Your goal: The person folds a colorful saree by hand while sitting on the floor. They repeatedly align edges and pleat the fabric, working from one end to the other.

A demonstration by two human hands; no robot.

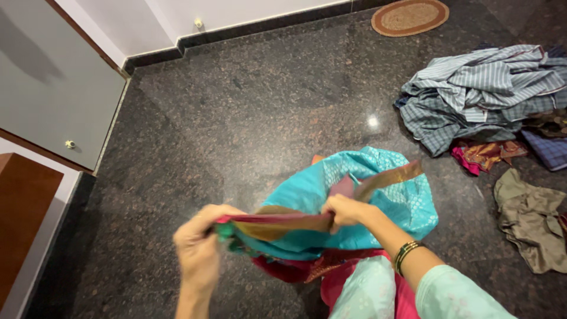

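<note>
Left hand (198,248) and right hand (344,211) fingers clamped on maroon-gold border of turquoise silk cloth (378,195), stretching edge taut between them; striped shirt heap (478,88) lies well beyond right fingers on dark granite floor (236,118).

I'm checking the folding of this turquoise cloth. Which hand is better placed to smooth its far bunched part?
Probably the right hand: it grips the border nearest the turquoise cloth bunched beyond it. The left hand holds the far end.
</note>
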